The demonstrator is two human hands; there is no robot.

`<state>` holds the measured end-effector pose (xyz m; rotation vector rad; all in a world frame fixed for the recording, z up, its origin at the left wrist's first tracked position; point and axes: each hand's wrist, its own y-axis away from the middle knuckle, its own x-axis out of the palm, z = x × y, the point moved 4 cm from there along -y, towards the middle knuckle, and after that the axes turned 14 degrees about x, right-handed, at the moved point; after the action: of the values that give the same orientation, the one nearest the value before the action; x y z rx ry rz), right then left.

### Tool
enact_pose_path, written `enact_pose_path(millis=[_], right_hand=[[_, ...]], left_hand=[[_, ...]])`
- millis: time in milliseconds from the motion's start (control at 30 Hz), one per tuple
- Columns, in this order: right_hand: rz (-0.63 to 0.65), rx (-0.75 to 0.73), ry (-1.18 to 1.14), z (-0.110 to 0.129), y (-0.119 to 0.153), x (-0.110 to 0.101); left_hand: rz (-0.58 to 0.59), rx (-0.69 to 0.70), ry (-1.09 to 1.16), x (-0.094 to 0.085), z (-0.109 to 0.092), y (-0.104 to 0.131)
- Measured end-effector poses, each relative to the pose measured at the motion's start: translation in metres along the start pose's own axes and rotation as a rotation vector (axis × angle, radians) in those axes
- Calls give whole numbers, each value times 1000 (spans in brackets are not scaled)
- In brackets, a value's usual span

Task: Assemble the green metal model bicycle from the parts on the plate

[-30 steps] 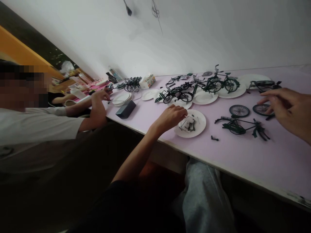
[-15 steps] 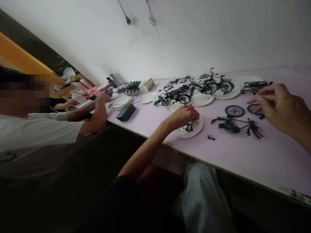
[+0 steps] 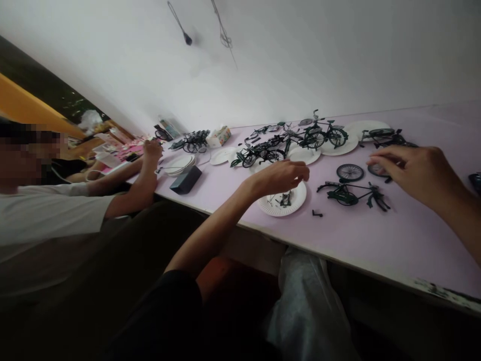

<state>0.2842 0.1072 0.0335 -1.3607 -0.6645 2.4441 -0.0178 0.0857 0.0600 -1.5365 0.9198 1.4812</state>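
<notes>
My left hand [image 3: 287, 174] hovers over the far rim of a small paper plate [image 3: 268, 209], its fingers curled in a pinch. Small dark parts [image 3: 286, 198] lie on that plate. To the right, my right hand [image 3: 415, 168] has thumb and fingertips pressed together above a partly covered wheel [image 3: 379, 171]. What either pinch holds, if anything, is too small to see. Between the hands a dark green model bicycle frame [image 3: 347, 194] lies on its side without wheels. A loose spoked wheel [image 3: 349, 172] lies behind it, and a small black crank-shaped piece [image 3: 317, 213] in front.
Model bicycles [image 3: 325, 133] and parts cover paper plates along the wall. A black box [image 3: 185, 180], stacked plates [image 3: 179, 164] and a tissue pack [image 3: 220, 136] are to the left. A co-worker in a white shirt [image 3: 56, 215] sits there. The table edge [image 3: 338, 261] runs before me.
My left hand has lifted away from the plate, showing more of the parts on it. The right hand's fingers have come together in a pinch. The view has shifted slightly right.
</notes>
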Motion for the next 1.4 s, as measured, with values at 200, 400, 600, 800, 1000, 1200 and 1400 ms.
enact_pose_path(millis=[200, 400, 600, 800, 1000, 1200, 1400], right_hand=[[-15, 112, -47, 10, 2, -8], [15, 52, -88, 13, 6, -5], [57, -18, -193, 37, 20, 6], [2, -19, -253, 55, 30, 1], [-82, -172, -206, 71, 33, -7], [-54, -190, -207, 79, 34, -5], [-82, -238, -216, 80, 36, -7]], left_hand=[[-287, 189, 265, -18, 8, -37], [-542, 99, 462, -3, 33, -66], [-595, 157, 569, 12, 22, -53], [-709, 90, 658, 16, 22, -46], [-830, 59, 859, 24, 19, -51], [-811, 69, 820, 25, 15, -52], [-824, 80, 826, 27, 15, -53]])
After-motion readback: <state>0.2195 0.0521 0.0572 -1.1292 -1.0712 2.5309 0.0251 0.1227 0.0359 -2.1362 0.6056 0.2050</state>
